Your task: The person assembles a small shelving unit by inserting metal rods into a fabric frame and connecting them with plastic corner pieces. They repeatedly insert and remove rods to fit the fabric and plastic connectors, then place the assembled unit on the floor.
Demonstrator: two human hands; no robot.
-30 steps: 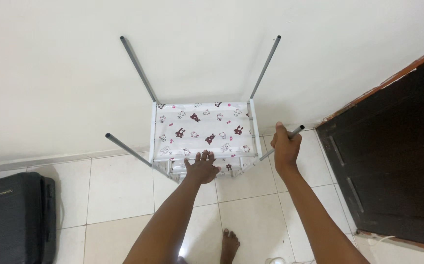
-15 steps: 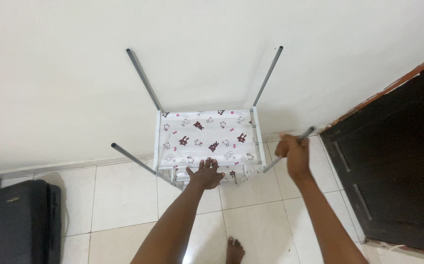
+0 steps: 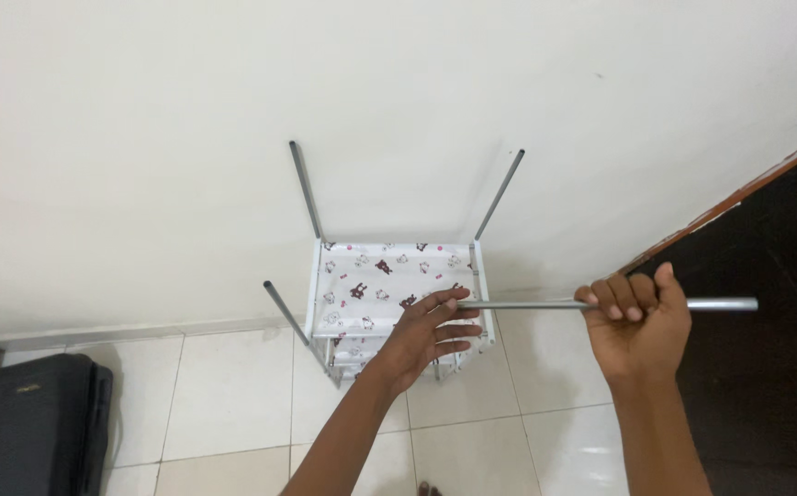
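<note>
One metal rod (image 3: pixel 600 304) is out, level in the right hand (image 3: pixel 642 321), grip clamped round it. The left hand (image 3: pixel 426 332) rests spread on the patterned rack (image 3: pixel 371 285); three rods (image 3: pixel 305 188) remain standing.

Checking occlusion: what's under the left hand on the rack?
The left hand lies on the rack's patterned cloth shelf, fingertips at the metal rod held by the right hand. The near right corner is covered.
</note>
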